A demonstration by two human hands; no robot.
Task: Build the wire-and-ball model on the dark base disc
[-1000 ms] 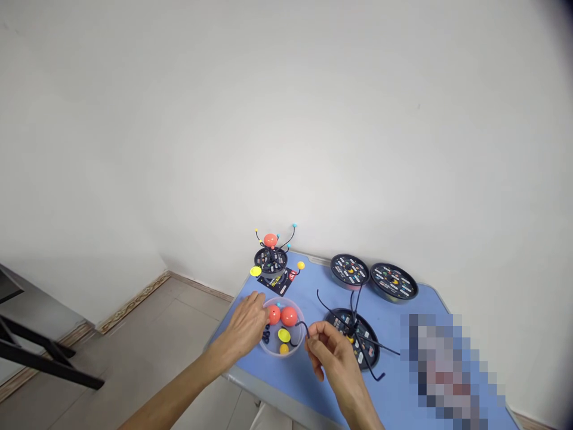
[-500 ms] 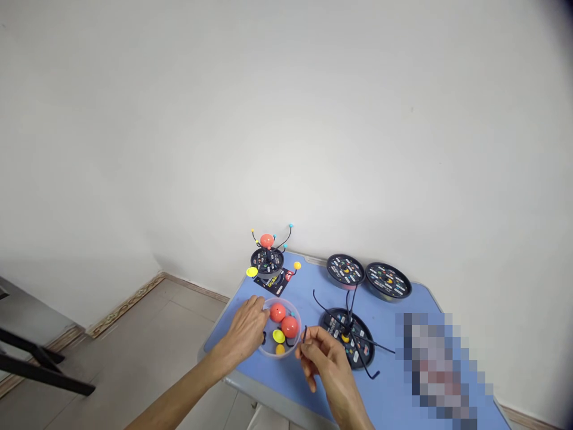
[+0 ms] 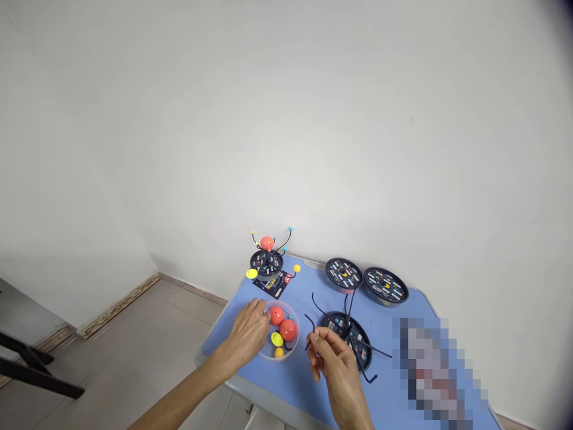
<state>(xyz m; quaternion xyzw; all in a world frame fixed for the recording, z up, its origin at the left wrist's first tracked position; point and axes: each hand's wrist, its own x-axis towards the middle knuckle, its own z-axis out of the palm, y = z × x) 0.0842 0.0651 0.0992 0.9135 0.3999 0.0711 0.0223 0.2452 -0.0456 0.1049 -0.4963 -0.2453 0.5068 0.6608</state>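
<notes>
My left hand [image 3: 250, 325] is at the left rim of a clear round bowl [image 3: 297, 343], its fingers bent together; what they hold, if anything, is hidden. Inside the bowl lie two red balls [image 3: 287, 329], a yellow disc-like piece [image 3: 276, 339] and a small orange ball [image 3: 279, 352]. Right of the bowl, my right hand [image 3: 330, 355] pinches a thin bent black rod [image 3: 310, 322]. Just beyond that hand stands a black round base [image 3: 331, 319] with several black rods spreading from its centre.
At the back left stands a planet model with a red ball [image 3: 267, 243], beside a black card [image 3: 280, 286]. Two round black bases [image 3: 344, 273] sit at the back of the blue table [image 3: 290, 388]. A blurred item [image 3: 434, 376] lies at the right.
The black rod in my right hand has turned and now shows more of its bent length. My left hand has shifted slightly right over the bowl's rim.
</notes>
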